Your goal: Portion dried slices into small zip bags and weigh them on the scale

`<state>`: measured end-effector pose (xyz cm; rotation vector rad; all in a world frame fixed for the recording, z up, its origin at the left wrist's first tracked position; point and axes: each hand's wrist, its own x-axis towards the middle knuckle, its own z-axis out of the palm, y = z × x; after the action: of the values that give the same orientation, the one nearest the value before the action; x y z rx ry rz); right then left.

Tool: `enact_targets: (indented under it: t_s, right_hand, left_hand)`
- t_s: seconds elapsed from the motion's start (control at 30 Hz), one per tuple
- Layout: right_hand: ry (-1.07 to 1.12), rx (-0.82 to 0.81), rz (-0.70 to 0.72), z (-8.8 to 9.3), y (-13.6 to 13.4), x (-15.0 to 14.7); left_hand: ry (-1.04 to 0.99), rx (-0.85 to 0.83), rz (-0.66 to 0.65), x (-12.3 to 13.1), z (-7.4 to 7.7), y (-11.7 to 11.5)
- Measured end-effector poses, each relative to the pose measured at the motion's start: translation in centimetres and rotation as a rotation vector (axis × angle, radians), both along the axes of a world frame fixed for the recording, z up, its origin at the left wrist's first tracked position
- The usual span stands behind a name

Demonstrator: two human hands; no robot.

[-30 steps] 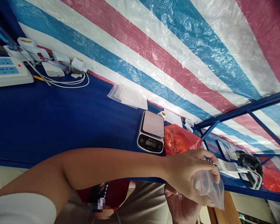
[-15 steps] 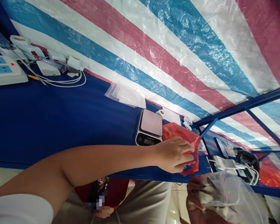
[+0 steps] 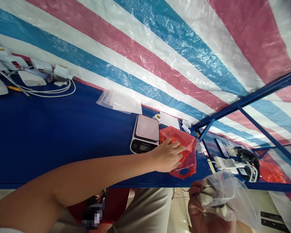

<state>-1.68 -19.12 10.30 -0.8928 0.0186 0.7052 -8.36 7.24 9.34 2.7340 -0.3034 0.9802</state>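
Note:
My left hand [image 3: 169, 157] reaches across from the left and rests on a thin red plastic bag [image 3: 190, 155] on the blue table. Its fingers are spread over the crumpled bag, and no object shows in them. Past the table's front edge, low on the right, my right hand [image 3: 196, 207] grips a clear zip bag [image 3: 242, 200]. Through the plastic I see pale pieces with dark patches; their kind is unclear. Just left of the red bag stands a digital kitchen scale [image 3: 147, 128] with a bare plate, its display partly covered by my left forearm.
Flat clear zip bags [image 3: 121, 103] lie behind the scale, near a white sheet [image 3: 169, 119]. White chargers and a looped cable [image 3: 60, 94] sit at the back left. A blue metal frame [image 3: 257, 94] stands right, with a red folder-like item [image 3: 117, 202] below the table edge.
The view has turned to the right, shifting everything leftward. My left hand's fingers look straighter on the red bag. My right hand still holds the zip bag.

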Motion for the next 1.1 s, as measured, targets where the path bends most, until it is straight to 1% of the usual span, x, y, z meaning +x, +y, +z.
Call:
enact_targets:
  t_s: [0.07,0.13,0.2,0.27,0.33,0.4,0.47,0.5,0.57,0.63,0.73,0.8,0.9,0.93,1.0,1.1]
  right_hand:
    - [0.005,0.004,-0.020,-0.1,-0.3,0.3]
    - [-0.003,0.025,-0.041,-0.2,-0.4,0.5]
    - [-0.012,0.042,-0.045,-0.2,-0.6,0.6]
    - [-0.005,0.028,-0.030,-0.1,-0.9,0.7]
    - [-0.011,0.000,-0.009,-0.2,-1.4,0.8]
    - [-0.060,-0.016,-0.002,-0.3,-1.8,0.8]
    - [-0.127,-0.029,-0.001,-0.6,-2.0,0.7]
    - [-0.149,-0.038,-0.001,-0.8,-2.0,0.7]
    - [-0.160,-0.058,-0.010,-0.9,-1.7,0.5]
    - [-0.147,-0.086,-0.014,-0.8,-1.2,0.3]
    - [-0.155,-0.105,-0.006,-0.1,-0.1,0.1]
    - [-0.157,-0.110,-0.040,0.6,0.6,0.0]
    - [-0.192,-0.145,-0.146,1.5,1.4,-0.3]
    - [-0.225,-0.172,-0.177,1.7,1.7,-0.4]
    - [-0.313,-0.231,-0.239,2.1,2.4,-0.8]
    - [-0.440,-0.279,-0.311,2.8,4.2,-1.5]
  left_hand:
    - [0.007,0.038,0.024,0.9,0.9,0.0]
    - [0.035,0.097,0.059,1.8,1.2,-0.3]
    - [0.052,0.177,0.093,2.6,0.7,-1.1]
    - [0.044,0.254,0.158,3.4,-0.3,-1.9]
    - [0.031,0.309,0.259,4.1,-1.5,-2.5]
    - [0.017,0.330,0.391,4.5,-2.4,-2.5]
    - [0.010,0.337,0.480,4.5,-2.7,-2.1]
    - [0.014,0.339,0.497,4.3,-2.6,-1.7]
    - [0.033,0.326,0.479,3.7,-1.9,-0.8]
    - [0.037,0.285,0.394,2.9,-1.0,0.0]
    - [0.013,0.169,0.269,2.2,0.1,0.5]
    - [0.003,0.122,0.249,2.0,0.5,0.6]
    - [-0.002,0.068,0.248,2.0,1.4,0.8]
    - [0.001,0.024,0.240,1.9,1.8,1.0]
    - [0.012,-0.140,0.218,1.8,2.9,1.4]
    - [0.081,-0.533,0.116,1.4,4.8,2.1]
